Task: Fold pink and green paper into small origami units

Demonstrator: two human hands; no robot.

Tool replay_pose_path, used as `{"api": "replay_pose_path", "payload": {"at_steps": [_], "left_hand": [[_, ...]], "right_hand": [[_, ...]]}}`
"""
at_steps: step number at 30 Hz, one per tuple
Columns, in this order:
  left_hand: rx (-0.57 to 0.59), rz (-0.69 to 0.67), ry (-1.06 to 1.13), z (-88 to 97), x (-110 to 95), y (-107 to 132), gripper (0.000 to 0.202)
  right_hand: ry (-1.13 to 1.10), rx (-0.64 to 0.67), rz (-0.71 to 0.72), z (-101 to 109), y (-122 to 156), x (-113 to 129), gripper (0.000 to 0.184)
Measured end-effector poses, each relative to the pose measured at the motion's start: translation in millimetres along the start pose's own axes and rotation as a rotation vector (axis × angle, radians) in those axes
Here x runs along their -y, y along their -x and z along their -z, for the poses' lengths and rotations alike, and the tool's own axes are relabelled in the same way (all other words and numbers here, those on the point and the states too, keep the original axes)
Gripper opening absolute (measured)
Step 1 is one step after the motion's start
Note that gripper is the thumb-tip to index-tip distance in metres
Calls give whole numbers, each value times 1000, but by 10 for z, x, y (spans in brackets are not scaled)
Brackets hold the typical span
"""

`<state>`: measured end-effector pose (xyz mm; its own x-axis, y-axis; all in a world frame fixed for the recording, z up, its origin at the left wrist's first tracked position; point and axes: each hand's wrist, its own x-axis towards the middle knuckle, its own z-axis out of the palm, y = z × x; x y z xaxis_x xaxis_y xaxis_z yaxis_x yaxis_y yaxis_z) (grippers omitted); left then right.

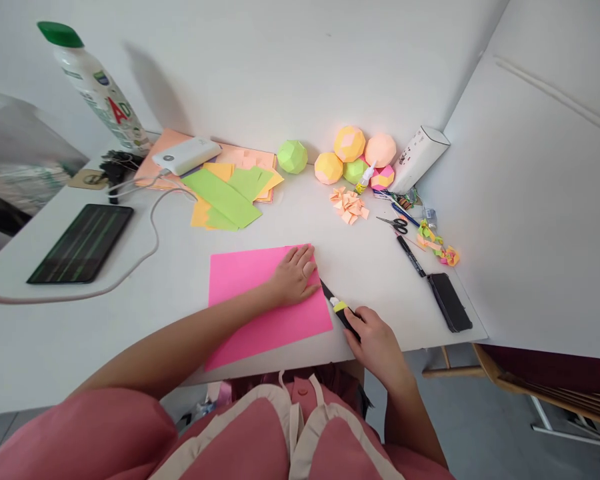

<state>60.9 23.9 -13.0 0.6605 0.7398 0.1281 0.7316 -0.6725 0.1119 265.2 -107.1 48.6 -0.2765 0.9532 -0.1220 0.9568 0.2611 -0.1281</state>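
Observation:
A bright pink sheet of paper point(250, 287) lies flat near the front of the white table. My left hand point(295, 277) rests on its right part, fingers stretched out and pressing it down. In my right hand point(375, 337) is a black and yellow utility knife point(341, 308), gripped by its handle. The dark blade points up and left, with its tip at the sheet's right edge. Whether the blade has gone into the paper I cannot tell.
Green and orange paper pieces point(230, 197), a white power bank point(187, 155) and a tablet point(83, 243) lie to the left. Paper balls point(350, 143), a glue bottle point(365, 177), scissors point(396, 224), a marker point(411, 256) and a phone point(450, 302) sit at the right. A spray can point(100, 93) stands back left.

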Motion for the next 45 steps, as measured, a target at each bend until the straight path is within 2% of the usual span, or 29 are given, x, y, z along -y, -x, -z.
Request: {"api": "replay_pose_path", "payload": {"at_steps": [4,10,18,30,45], "left_hand": [[40,9,-27,-35,9,-6,76],[89,15,-10,-31,27,-34,89],[119,40,3,-12,15,-42,92],[40,59,26,-83,16,-29,98],[59,59,34,-88,21,-29,98]], "right_hand": [[11,14,-1,36,-44,-6,37],[38,20,-17,49,-180,12,36],[59,43,-32,78,-310,50,37],[69,46,-63,134,-641,71,38],[57,59,-69,152,-856,62,35]]}}
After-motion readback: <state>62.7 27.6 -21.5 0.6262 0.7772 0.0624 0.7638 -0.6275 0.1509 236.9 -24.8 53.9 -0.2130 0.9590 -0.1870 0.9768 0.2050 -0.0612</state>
